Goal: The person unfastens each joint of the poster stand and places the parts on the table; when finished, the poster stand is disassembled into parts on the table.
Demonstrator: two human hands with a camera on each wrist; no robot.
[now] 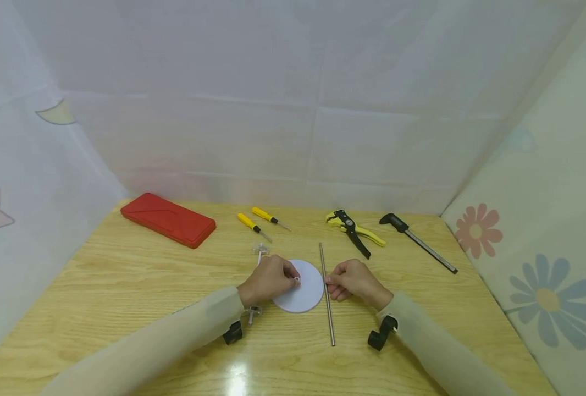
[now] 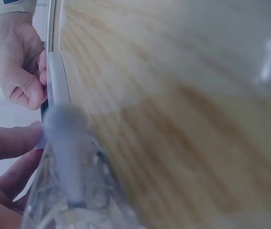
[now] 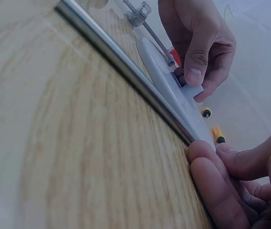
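Steel, and plainly stiff, the thin rod (image 1: 326,294) is lying on the wooden table (image 1: 125,286) nearest the person, running away from them just right of the white disc (image 1: 307,291). The right hand (image 1: 354,281) is curling its fingertips (image 3: 211,167) against the rod's middle; being smooth and round, it is likely to roll and slip, so pinching near the middle looks steadiest. The left hand (image 1: 269,279) is pinching a small fitting (image 1: 297,280) at the disc's centre; the disc looks light, rigid and thin-edged, best lifted at its rim. Clear clamps (image 1: 260,250) are lying just beyond and below that hand. Further back two yellow screwdrivers (image 1: 254,225), a wire stripper (image 1: 353,230), a caliper (image 1: 418,241) and a red case (image 1: 168,219) are resting, well apart.
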